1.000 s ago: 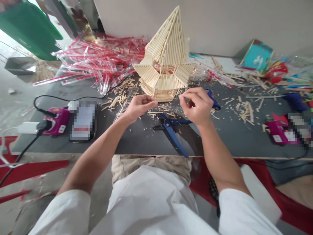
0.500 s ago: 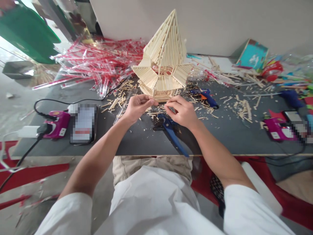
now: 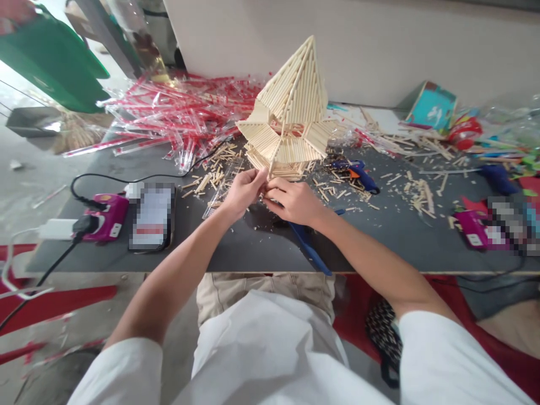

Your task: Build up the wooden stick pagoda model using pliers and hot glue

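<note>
A pointed pagoda-like model (image 3: 291, 101) built of pale thin sticks stands on the grey table, with flared eaves below its steep roof. At the model's front lower corner, my left hand (image 3: 244, 194) is closed, thumb and fingers pinched together. My right hand (image 3: 293, 201) meets it there, its fingers bent and closed as well. Whatever small piece the fingertips hold is hidden between them. Under my right hand lies a blue-handled cutter (image 3: 310, 250), its head mostly covered. A blue glue gun (image 3: 358, 175) rests right of the model.
Red and clear plastic wrappers (image 3: 181, 112) pile up at the back left. Stick offcuts (image 3: 211, 174) are scattered around the model. A phone (image 3: 152, 216) and a magenta power adapter (image 3: 107, 216) with cables lie left. Another glue gun (image 3: 500, 177) and a teal box (image 3: 432, 107) are right.
My right hand has moved left, up against my left hand, and now covers the cutter's head. The whole view has shifted slightly, so the model appears lower and further right.
</note>
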Demonstrator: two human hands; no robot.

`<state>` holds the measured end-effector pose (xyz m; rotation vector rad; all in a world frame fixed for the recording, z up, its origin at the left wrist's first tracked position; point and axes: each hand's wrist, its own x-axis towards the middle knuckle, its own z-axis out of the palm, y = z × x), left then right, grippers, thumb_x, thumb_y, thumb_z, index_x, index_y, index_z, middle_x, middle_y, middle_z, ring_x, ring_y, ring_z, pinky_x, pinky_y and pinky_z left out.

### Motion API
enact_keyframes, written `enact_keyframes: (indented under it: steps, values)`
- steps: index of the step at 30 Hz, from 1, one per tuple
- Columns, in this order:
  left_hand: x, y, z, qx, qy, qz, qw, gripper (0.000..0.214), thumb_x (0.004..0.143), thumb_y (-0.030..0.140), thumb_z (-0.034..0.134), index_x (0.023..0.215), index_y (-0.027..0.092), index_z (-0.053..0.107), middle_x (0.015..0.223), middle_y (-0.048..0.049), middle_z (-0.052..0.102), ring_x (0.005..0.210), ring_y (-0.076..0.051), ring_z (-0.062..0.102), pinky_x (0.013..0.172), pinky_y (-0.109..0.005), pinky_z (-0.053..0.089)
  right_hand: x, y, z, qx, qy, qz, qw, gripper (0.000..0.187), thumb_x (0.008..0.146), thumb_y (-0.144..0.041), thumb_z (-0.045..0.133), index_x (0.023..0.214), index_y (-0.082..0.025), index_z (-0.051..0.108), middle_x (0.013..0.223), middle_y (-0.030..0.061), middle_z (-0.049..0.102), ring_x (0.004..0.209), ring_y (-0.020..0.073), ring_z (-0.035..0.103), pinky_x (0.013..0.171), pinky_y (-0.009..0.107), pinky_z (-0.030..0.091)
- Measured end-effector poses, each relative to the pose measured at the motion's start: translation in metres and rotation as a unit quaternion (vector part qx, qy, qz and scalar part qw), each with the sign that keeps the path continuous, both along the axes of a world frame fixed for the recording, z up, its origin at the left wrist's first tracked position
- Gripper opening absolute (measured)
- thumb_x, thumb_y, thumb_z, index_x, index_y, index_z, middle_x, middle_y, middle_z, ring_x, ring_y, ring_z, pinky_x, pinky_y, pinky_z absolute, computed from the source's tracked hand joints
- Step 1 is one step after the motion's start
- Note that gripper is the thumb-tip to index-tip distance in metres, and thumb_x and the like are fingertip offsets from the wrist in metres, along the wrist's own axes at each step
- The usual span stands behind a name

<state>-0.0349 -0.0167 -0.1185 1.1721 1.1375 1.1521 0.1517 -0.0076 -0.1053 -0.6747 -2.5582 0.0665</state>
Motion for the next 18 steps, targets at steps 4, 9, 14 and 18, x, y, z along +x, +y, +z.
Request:
enact_keyframes:
  steps: [4,9,14,18]
  values:
    - [-0.003,0.000,0.006,-0.028,-0.007,-0.009,1.000,0.079,0.089,0.094,0.032,0.086,0.021,0.062,0.070,-0.0031,0.056,0.048,-0.010,0.045,0.040,-0.027,0.029,-0.019,-0.007,0.001,-0.033,0.023,-0.031,0.999,0.020,0.104,-0.034,0.060,0.105,-0.019,0.074,0.107,0.0093,0.075,0.095,0.0236,0.073,0.077,0.036,0.055]
    - [-0.004,-0.006,0.013,0.002,0.027,-0.046,0.999,0.091,0.093,0.091,0.019,0.107,0.019,0.072,0.082,-0.0108,0.066,0.066,-0.018,0.064,0.052,-0.030,0.048,-0.026,-0.016,-0.012,-0.074,0.079,-0.097,0.989,0.022,0.102,-0.034,0.061,0.116,-0.019,0.070,0.111,0.0115,0.073,0.100,0.0265,0.072,0.081,0.039,0.057]
    - [0.005,-0.013,0.010,-0.006,-0.019,-0.061,0.998,0.066,0.097,0.079,0.046,0.114,0.019,0.069,0.091,-0.0096,0.068,0.073,-0.018,0.066,0.060,-0.030,0.052,-0.021,-0.021,-0.020,-0.085,0.077,-0.118,0.986,0.022,0.102,-0.038,0.062,0.109,-0.019,0.070,0.110,0.0121,0.070,0.095,0.0264,0.070,0.077,0.038,0.055]
    - [0.007,-0.012,0.001,0.044,-0.062,-0.097,0.992,0.056,0.080,0.056,0.085,0.119,0.021,0.064,0.103,-0.0072,0.068,0.093,-0.018,0.068,0.080,-0.028,0.056,-0.014,-0.020,-0.018,-0.086,0.047,-0.138,0.986,0.024,0.102,-0.032,0.058,0.113,-0.016,0.072,0.115,0.0150,0.069,0.093,0.0272,0.070,0.072,0.037,0.053]
